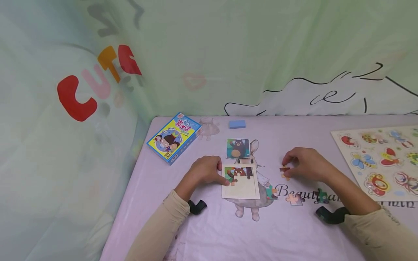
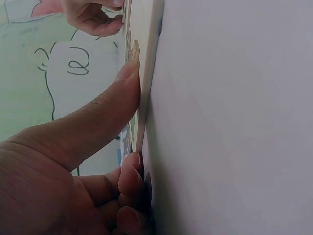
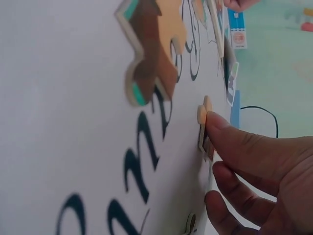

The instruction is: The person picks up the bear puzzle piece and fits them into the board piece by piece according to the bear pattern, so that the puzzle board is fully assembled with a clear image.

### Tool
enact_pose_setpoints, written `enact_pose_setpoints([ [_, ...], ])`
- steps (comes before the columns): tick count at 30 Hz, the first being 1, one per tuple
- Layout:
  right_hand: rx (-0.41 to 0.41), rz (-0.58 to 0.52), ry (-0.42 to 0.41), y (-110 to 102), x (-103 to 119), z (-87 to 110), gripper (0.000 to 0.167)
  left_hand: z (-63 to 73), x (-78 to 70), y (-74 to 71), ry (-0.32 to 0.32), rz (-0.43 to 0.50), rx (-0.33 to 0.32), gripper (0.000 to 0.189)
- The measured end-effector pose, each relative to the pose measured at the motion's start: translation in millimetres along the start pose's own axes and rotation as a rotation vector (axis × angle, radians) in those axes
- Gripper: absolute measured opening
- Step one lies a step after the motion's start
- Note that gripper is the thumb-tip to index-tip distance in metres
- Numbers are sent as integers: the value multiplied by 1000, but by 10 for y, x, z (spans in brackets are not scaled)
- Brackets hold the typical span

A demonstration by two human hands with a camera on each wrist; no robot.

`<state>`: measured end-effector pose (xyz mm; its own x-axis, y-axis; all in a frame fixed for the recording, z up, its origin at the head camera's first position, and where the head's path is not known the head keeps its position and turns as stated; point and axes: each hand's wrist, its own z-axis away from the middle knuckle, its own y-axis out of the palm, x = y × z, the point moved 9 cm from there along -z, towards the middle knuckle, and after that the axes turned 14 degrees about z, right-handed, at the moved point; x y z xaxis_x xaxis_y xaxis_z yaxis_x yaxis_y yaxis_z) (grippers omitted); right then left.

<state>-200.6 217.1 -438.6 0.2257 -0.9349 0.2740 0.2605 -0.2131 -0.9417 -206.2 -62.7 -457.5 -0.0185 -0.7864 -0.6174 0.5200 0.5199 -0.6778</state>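
Note:
My left hand (image 1: pixel 206 171) grips the left edge of a small wooden puzzle tray (image 1: pixel 242 191). Its thumb lies over the edge by a small piece, and the other fingers curl at the side, as the left wrist view shows. Fitted pieces along the tray's top form a brown bear's head (image 1: pixel 239 172); pale wood shows below. To the right of the tray, my right hand (image 1: pixel 307 165) pinches a brown and orange jigsaw piece (image 3: pixel 205 125) between thumb and fingers, close over the cloth. Loose pieces lie nearer me: a green one (image 1: pixel 271 192), a peach-brown one (image 1: pixel 295 198) and a dark green one (image 1: pixel 322 196).
A bear picture card (image 1: pixel 238 148) lies just behind the tray, with a blue block (image 1: pixel 237 124) farther back. At the back left is a blue and yellow box (image 1: pixel 174 138). A wooden insect puzzle board (image 1: pixel 358 174) occupies the right side. Curtains hang behind the table.

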Motion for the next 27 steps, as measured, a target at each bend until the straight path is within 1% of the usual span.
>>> enact_pose_setpoints([
  [6, 5, -40, -5, -35, 77, 23, 31, -11, 18, 11, 0, -11, 5, 49],
  [11, -55, -70, -19, -127, 155, 44, 26, -4, 2, 5, 8, -12, -3, 49],
  [13, -65, -99, -23, -143, 194, 50, 24, 0, 1, 3, 8, -7, -7, 49],
  [17, -48, -183, -24, -139, 289, 52, 23, -3, 6, 6, 6, -1, -9, 48],
  [21, -24, -246, -46, -126, 402, 42, 18, -10, 8, 6, 7, 2, -8, 48],
  [24, -6, -258, -60, -102, 465, 27, 13, -12, 7, 3, 10, 3, -7, 49],
  [27, -8, -251, -59, -92, 510, 16, 10, -11, 10, 2, 11, 2, -5, 49],
])
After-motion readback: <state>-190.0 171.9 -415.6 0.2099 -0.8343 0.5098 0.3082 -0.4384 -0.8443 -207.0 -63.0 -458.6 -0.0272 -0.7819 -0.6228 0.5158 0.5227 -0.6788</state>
